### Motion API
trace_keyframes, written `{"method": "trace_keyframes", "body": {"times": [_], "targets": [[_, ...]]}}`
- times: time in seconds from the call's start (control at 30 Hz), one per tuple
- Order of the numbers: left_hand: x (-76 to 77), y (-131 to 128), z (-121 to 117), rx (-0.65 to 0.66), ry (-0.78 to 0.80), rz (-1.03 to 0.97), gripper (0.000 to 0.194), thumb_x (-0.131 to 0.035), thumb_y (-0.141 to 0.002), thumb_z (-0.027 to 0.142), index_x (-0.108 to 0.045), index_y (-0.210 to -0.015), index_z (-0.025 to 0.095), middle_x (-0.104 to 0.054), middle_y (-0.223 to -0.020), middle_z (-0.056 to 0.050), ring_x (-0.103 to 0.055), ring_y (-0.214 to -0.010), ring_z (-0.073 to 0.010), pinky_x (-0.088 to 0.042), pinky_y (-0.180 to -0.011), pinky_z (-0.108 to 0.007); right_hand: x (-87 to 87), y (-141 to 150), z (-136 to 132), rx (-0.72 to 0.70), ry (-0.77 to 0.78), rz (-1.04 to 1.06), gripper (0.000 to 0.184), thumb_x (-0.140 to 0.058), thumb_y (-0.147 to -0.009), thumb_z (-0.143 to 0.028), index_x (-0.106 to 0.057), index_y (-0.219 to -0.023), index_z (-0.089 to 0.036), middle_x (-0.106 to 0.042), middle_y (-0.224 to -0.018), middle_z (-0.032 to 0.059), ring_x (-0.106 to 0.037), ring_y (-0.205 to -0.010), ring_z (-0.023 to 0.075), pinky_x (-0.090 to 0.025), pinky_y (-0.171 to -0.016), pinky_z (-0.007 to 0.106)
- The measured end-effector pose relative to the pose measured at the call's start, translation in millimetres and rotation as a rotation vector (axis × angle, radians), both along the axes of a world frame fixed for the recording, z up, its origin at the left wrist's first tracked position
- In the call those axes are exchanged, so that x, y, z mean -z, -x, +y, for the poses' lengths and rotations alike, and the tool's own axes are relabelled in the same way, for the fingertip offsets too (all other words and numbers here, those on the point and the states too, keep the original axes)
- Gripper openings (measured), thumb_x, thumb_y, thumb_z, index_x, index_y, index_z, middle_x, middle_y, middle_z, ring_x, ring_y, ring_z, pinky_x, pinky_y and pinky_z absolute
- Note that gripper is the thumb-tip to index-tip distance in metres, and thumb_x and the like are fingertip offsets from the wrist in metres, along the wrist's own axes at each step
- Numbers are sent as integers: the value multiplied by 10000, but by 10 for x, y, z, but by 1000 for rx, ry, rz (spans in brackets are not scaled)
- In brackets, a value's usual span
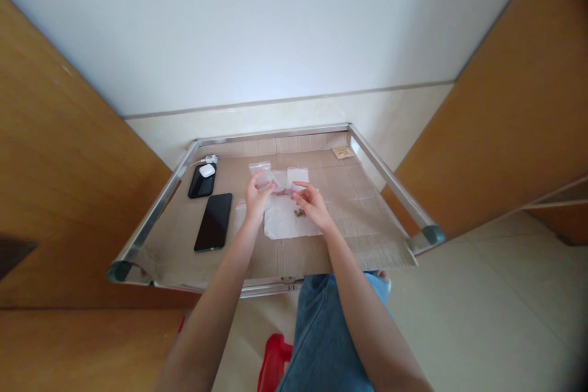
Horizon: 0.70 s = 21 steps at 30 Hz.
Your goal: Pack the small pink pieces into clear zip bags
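My left hand (257, 197) grips the lower edge of a small clear plastic zip bag (260, 173), which holds something pinkish. My right hand (312, 206) hovers close by, its fingers spread above a white paper sheet (290, 223). I cannot tell whether those fingers pinch anything. A few small brown bits (299, 212) lie on the sheet just under that hand. Behind the hands, a white paper packet (297, 177) rests on the cardboard sheet (349, 208).
Two black smartphones (214, 222) lie left of my hands, the farther in a case beneath a white earbud case (207, 170) with a cable. A metal frame (271, 133) surrounds the cardboard. Wooden panels (514, 98) stand on both sides. My jeans and a red object lie below.
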State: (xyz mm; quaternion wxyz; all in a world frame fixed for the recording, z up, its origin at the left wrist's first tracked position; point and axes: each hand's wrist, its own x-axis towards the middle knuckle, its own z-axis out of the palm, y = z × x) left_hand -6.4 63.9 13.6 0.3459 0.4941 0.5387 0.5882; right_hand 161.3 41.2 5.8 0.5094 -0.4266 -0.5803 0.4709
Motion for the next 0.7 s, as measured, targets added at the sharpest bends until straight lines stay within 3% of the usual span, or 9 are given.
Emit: {"method": "trace_keyframes", "body": {"times": [0.3,0.5,0.7], "targets": [[183,-45,203,-33,20,134,581,-733,-583,165,-550,-1134,188,-604,-1145,-116,-571,-1071,-249,-443,-931,-406,28,-12,21,35,-17,0,371,-576,-762,-409,-553,-1067,-200,-588,-684,-12,-520,-569,102,-413,-513,222],[161,-39,203,-53,-22,263,493,-737,-552,140,-609,-1026,183,-610,-1112,-109,-541,-1108,-259,-356,-1009,-453,8,-18,15,47,-15,-3,333,-573,-761,-412,-573,-1012,-194,-580,-679,-5,-517,-563,108,-405,-493,224],[59,-62,126,-20,1,193,429,-710,-577,125,-628,-996,159,-642,-1055,-113,-620,-943,-228,-453,-902,-416,-6,-20,14,53,-23,-14,327,-578,-752,-432,-591,-968,-188,-589,-669,4,-528,-571,121,-408,-502,236]]}}
